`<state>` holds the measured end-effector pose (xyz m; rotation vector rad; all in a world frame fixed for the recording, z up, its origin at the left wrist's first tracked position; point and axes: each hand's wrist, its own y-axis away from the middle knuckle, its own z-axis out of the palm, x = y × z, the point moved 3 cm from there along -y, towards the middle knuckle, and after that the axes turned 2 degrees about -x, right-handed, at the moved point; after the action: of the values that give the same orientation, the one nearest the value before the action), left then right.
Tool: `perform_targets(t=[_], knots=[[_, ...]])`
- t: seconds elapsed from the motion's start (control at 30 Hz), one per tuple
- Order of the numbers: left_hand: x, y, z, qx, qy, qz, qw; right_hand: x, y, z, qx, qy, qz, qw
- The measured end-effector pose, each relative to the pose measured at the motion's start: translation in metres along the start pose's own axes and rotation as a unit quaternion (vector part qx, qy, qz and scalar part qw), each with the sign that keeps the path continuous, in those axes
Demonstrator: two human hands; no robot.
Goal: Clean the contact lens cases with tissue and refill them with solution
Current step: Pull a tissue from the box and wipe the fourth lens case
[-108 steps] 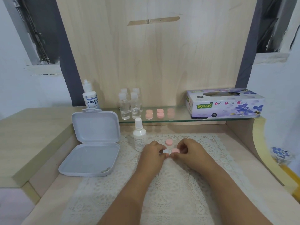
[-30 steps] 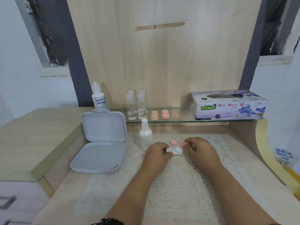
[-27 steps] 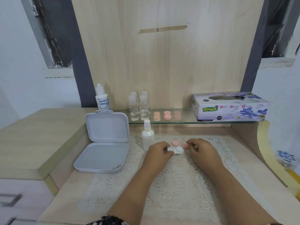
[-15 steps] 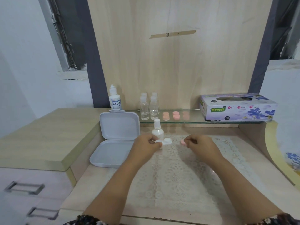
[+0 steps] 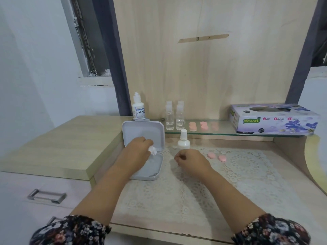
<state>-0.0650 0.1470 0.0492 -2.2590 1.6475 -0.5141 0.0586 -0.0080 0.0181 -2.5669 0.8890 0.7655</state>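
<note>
My left hand (image 5: 137,149) holds the white contact lens case (image 5: 152,150) tilted over the open grey box (image 5: 148,170). My right hand (image 5: 190,160) rests on the lace mat with fingers curled and nothing visible in it. Two pink caps (image 5: 216,157) lie on the mat to its right. A small white solution bottle (image 5: 183,140) stands just behind my right hand. The purple tissue box (image 5: 272,120) sits on the glass shelf at the right.
On the glass shelf (image 5: 224,132) stand two clear bottles (image 5: 174,115) and several pink lens cases (image 5: 203,126). A larger white eye-solution bottle (image 5: 138,107) stands behind the grey box. A wooden side counter (image 5: 58,145) with drawers lies to the left.
My left hand carried the white case left from the mat to over the grey box. My right hand let go of the pink cap, which now lies on the mat beside the other.
</note>
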Motion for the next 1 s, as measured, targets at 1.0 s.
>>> perform_targets(t=[1.0], knots=[[0.135,-0.006,0.082,-0.025,0.32,-0.135,0.938,0.116,0.052,-0.061,0.157,-0.072,0.121,0.978]])
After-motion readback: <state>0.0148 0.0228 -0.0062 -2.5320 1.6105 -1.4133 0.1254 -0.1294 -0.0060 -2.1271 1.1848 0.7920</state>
